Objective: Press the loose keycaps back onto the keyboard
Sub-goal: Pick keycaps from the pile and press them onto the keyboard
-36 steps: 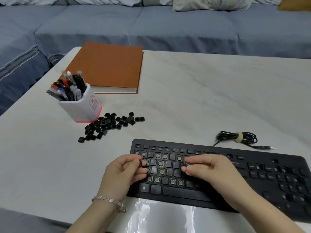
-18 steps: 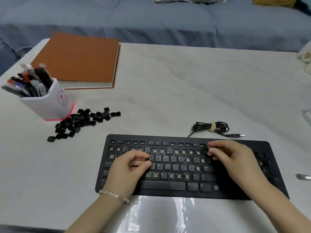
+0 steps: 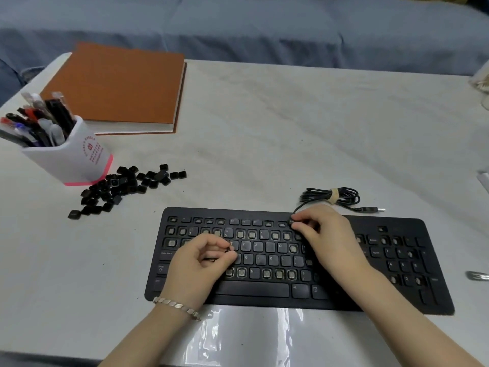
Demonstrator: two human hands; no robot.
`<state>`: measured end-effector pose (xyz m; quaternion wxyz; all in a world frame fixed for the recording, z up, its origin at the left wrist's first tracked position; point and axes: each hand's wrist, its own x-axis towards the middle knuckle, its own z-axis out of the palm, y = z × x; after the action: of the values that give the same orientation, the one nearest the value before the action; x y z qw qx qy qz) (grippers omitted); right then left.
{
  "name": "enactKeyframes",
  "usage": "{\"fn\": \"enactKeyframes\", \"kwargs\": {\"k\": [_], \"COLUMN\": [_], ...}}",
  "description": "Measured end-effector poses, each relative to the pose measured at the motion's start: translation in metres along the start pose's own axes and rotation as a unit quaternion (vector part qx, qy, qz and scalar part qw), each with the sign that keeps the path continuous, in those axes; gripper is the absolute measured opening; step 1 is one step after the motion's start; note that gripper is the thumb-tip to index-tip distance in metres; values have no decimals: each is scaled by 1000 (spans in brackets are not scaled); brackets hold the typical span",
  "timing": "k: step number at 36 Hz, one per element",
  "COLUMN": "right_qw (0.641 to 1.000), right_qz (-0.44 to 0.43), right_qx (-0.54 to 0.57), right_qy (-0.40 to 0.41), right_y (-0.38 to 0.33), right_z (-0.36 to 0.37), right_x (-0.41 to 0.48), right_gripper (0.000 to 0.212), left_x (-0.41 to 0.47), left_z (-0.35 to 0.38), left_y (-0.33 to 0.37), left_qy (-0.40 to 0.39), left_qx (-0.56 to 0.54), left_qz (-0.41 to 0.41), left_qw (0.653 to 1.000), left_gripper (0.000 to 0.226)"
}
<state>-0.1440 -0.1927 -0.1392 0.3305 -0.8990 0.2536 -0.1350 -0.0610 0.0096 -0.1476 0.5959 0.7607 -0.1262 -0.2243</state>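
A black keyboard (image 3: 264,290) lies near the table's front edge, with several bare switch sockets among its fitted keys. My left hand (image 3: 201,266) rests over its left half, thumb and forefinger pinched on a small black keycap (image 3: 228,250). My right hand (image 3: 328,239) is over the top row right of centre, fingertips pressing a keycap (image 3: 292,221) down there. A pile of loose black keycaps (image 3: 124,186) lies on the table to the left, behind the keyboard.
A white pen holder (image 3: 68,157) full of pens stands beside the pile. An orange book (image 3: 116,86) lies behind it. The coiled keyboard cable (image 3: 333,198) sits behind the keyboard. A blue sofa (image 3: 264,27) runs along the far table edge. A metal object (image 3: 477,276) shows at right.
My right hand moved from the middle letter rows up and right to the top row. My left hand stayed over the left half with its keycap. The camera view shifted right and down.
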Motion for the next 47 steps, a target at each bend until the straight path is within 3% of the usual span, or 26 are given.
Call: {"fn": "enactKeyframes", "kwargs": {"k": [31,38,47], "right_qw": [993,994,994], "right_qz": [-33,-35,-77], "right_qx": [-93,-99,-83], "right_qy": [-58,-4,1], "right_y": [-3,-7,0], "right_z": [-11,-11,-11], "right_x": [2,1,-7], "right_gripper": [9,14,12], "left_x": [-2,-3,-3], "left_z": [2,1,0], "left_y": [2,3,1], "left_qy": [-1,-1,-7], "left_qx": [-35,-37,-33], "left_qz": [-13,-12,-12], "left_qw": [999,999,999], "left_gripper": [22,22,24]}}
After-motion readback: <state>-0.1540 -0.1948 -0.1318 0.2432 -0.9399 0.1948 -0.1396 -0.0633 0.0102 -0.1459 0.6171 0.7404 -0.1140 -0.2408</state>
